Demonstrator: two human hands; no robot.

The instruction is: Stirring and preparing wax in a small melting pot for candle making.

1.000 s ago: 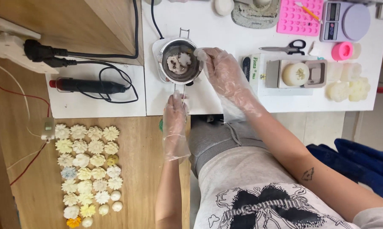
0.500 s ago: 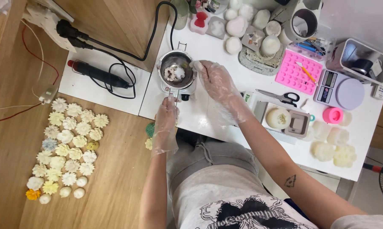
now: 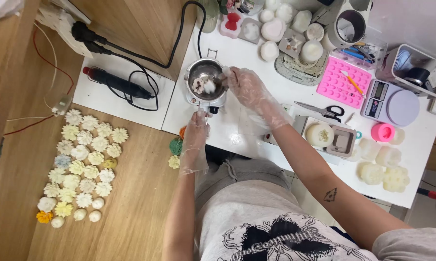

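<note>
**A:** Eyes on the small metal melting pot (image 3: 206, 79), sitting on the white table (image 3: 247, 130) near its front edge, pale lumps of wax (image 3: 203, 86) inside.

**B:** And the hands?

**A:** Both in clear gloves. The left hand (image 3: 196, 131) is clenched around the pot's handle (image 3: 204, 112) at the table edge. The right hand (image 3: 247, 87) hangs at the pot's rim, fingers pinched on a pale piece, though what exactly I cannot tell.

**B:** Around it?

**A:** Scissors (image 3: 324, 110) and a pink silicone mould (image 3: 343, 82) to the right, a digital scale (image 3: 391, 104) beyond. Wax flowers (image 3: 80, 159) lie in rows on the wooden surface, well apart on the left.
</note>
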